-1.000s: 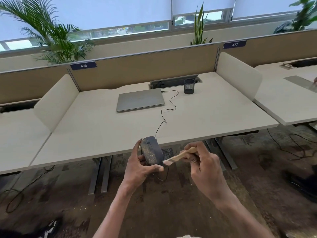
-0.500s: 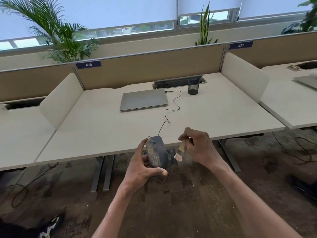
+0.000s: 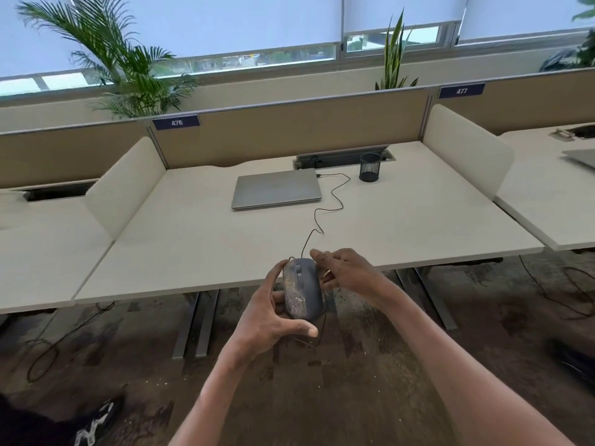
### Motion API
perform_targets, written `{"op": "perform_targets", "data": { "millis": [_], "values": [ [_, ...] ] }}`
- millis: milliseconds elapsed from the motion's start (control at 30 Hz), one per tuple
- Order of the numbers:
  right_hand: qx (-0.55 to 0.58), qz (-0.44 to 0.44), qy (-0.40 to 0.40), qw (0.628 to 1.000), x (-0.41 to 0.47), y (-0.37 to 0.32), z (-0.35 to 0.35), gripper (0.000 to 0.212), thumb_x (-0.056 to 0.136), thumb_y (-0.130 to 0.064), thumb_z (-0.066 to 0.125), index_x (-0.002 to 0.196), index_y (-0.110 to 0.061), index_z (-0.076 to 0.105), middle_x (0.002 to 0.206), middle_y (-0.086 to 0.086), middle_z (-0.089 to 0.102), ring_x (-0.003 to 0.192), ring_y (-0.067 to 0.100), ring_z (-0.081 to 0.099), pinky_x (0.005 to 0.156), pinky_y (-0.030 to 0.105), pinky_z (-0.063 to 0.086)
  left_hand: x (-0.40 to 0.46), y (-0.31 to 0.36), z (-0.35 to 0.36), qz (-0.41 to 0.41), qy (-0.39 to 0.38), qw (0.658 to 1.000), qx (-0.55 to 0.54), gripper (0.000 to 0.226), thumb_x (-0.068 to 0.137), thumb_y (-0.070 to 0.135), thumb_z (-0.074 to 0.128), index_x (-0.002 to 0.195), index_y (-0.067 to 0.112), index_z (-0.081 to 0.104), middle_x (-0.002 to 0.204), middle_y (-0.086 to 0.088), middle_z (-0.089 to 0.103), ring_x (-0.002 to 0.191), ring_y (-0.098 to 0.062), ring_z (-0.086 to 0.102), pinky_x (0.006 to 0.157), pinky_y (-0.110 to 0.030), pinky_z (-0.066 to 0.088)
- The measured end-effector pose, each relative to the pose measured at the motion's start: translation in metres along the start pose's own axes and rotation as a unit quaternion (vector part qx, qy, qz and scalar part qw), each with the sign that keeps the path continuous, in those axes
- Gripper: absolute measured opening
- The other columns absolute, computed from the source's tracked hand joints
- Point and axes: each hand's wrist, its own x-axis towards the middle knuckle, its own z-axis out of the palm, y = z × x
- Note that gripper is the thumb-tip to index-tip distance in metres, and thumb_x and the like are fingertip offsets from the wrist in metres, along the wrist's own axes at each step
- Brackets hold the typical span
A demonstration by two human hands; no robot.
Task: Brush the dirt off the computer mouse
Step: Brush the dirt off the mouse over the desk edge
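A dark grey wired computer mouse point(image 3: 302, 291), speckled with yellowish dirt along its left side, is held upright in front of the desk's near edge. My left hand point(image 3: 267, 317) grips it from the left and below, thumb under its rear end. My right hand point(image 3: 347, 272) is pressed close to the mouse's right side, fingers curled over a small wooden brush point(image 3: 326, 273). Only a pale sliver of the brush shows between the fingers; its bristles are hidden. The mouse cable point(image 3: 335, 194) runs across the desk to the laptop.
The white desk point(image 3: 193, 239) carries a closed grey laptop point(image 3: 277, 188) and a black mesh pen cup point(image 3: 369, 167) at the back. Side dividers stand left and right. Below are desk legs, loose floor cables and a shoe point(image 3: 93, 423).
My right hand swung the brush from pointing at the mouse's lower right side to up beside its right edge, where the brush is now mostly hidden. The mouse now faces me more squarely.
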Motion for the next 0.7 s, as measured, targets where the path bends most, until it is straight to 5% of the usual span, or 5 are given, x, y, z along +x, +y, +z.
{"op": "perform_targets", "data": {
  "millis": [167,500,600,700],
  "values": [
    [0.043,0.013,-0.032,0.999,0.0017,0.0042,0.0007,0.047,0.096,-0.039,0.063,0.093,0.007,0.075,0.096,0.025,0.074,0.079,0.023,0.068,0.063,0.023,0.055,0.0013,0.0045,-0.0015,0.003,-0.014,1.000,-0.004,0.137,0.048,0.028,0.108,0.157,0.047,0.026,0.107,-0.007,0.081,0.096,-0.022,0.079,0.081,-0.033,0.063],
    [0.097,0.036,-0.055,0.993,-0.0030,0.0031,-0.0006,0.031,0.096,-0.030,0.066,0.075,-0.014,0.081,0.068,0.000,0.071,0.060,0.008,0.064,0.055,0.018,0.052,0.0001,0.0097,-0.0032,-0.009,-0.034,0.999,0.001,0.146,0.046,0.032,0.107,0.162,0.044,0.019,0.117,-0.005,0.079,0.110,-0.022,0.076,0.099,-0.040,0.060],
    [0.120,0.040,-0.043,0.991,-0.0029,0.0058,-0.0007,0.029,0.094,-0.029,0.068,0.078,-0.010,0.081,0.069,0.004,0.069,0.060,0.010,0.062,0.055,0.019,0.052,-0.0008,0.0086,-0.0043,-0.016,-0.040,0.999,-0.013,0.150,0.045,0.034,0.107,0.163,0.041,0.014,0.117,-0.004,0.079,0.111,-0.023,0.076,0.094,-0.032,0.060],
    [0.140,0.050,-0.017,0.989,-0.0017,0.0099,-0.0009,0.027,0.096,-0.025,0.067,0.086,-0.004,0.081,0.072,0.010,0.066,0.060,0.014,0.061,0.055,0.022,0.053,-0.0037,0.0024,-0.0046,-0.013,-0.031,0.999,-0.036,0.154,0.044,0.033,0.108,0.164,0.041,0.011,0.121,-0.007,0.077,0.112,-0.027,0.075,0.098,-0.039,0.060]
  ]
}}
